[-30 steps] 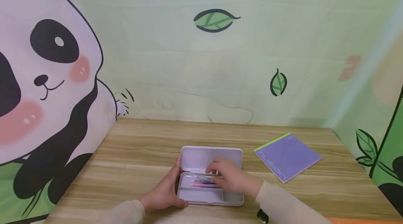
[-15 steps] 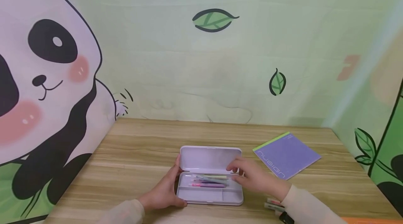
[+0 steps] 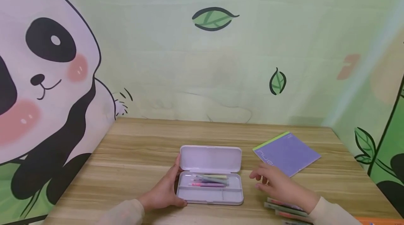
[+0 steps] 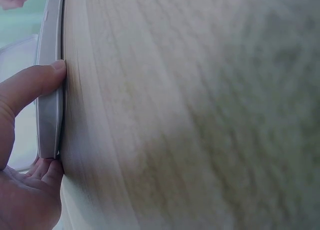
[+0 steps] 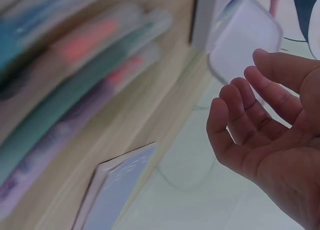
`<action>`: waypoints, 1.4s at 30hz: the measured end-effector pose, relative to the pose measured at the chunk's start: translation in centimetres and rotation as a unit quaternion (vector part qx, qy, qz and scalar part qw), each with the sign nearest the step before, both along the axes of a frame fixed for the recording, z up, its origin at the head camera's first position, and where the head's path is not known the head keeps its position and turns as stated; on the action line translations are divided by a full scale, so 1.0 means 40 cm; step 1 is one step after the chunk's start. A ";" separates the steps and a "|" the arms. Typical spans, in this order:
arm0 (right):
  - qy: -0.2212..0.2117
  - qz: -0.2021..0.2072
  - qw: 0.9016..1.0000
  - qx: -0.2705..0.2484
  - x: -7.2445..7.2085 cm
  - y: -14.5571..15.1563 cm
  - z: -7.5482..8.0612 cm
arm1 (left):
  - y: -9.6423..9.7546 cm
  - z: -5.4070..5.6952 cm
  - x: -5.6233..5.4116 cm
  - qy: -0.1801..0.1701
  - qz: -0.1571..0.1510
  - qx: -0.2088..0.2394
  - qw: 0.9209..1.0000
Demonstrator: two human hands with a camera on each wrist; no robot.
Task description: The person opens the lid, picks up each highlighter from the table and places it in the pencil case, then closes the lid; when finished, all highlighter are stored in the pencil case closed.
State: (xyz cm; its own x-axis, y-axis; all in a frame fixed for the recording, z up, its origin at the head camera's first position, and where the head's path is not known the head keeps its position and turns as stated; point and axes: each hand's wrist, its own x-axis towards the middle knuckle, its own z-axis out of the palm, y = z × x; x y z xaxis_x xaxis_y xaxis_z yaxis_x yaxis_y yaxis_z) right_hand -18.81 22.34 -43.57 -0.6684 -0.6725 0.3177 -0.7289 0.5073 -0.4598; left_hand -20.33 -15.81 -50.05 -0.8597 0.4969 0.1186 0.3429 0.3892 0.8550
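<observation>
A pale lilac pencil case [image 3: 200, 195] stands on the table with its lid [image 3: 210, 159] tipped back. Several pens [image 3: 209, 180], one pink and purple, lie in its rear compartment. My left hand [image 3: 164, 190] holds the case's left end, thumb at the front edge and fingers behind. In the left wrist view the thumb presses the grey side wall [image 4: 50, 115]. To the right of the case hovers my right hand [image 3: 274, 183], fingers loosely bent and nothing between them. Below that hand lie several more pens [image 3: 287, 212], partly hidden by the forearm; they look blurred in the right wrist view.
A purple notebook [image 3: 288, 153] with a green edge lies at the back right, overlapped by the right hand. An orange object [image 3: 377, 220] shows at the front right corner. A panda-printed cloth [image 3: 151, 60] hangs behind the wooden table [image 3: 139, 154].
My right hand has let go of the pens in the case and moved right, away from it. More of the pens on the table now show. The left hand keeps its hold.
</observation>
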 end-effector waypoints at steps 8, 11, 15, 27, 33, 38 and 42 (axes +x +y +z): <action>-0.020 0.013 1.000 0.007 0.014 0.057 -0.028 | -0.001 0.008 0.002 -0.006 0.005 -0.002 1.000; -0.032 0.007 0.999 0.018 0.020 0.072 -0.036 | -0.001 0.009 0.002 -0.007 0.006 -0.002 1.000; -0.030 -0.007 0.999 0.038 0.026 0.087 -0.047 | -0.001 0.010 0.002 -0.007 0.007 -0.004 1.000; -0.081 -0.035 0.994 0.064 0.042 0.122 -0.076 | -0.003 0.003 0.000 -0.004 0.002 -0.002 1.000; -0.046 -0.025 0.997 0.059 0.037 0.141 -0.094 | -0.002 0.000 -0.001 0.000 -0.001 -0.002 1.000; -0.011 -0.033 0.997 0.064 0.032 0.148 -0.104 | -0.002 -0.003 -0.002 0.003 0.000 -0.006 1.000; -0.011 -0.034 0.997 0.066 0.027 0.147 -0.106 | -0.001 -0.002 -0.001 0.005 0.003 -0.010 1.000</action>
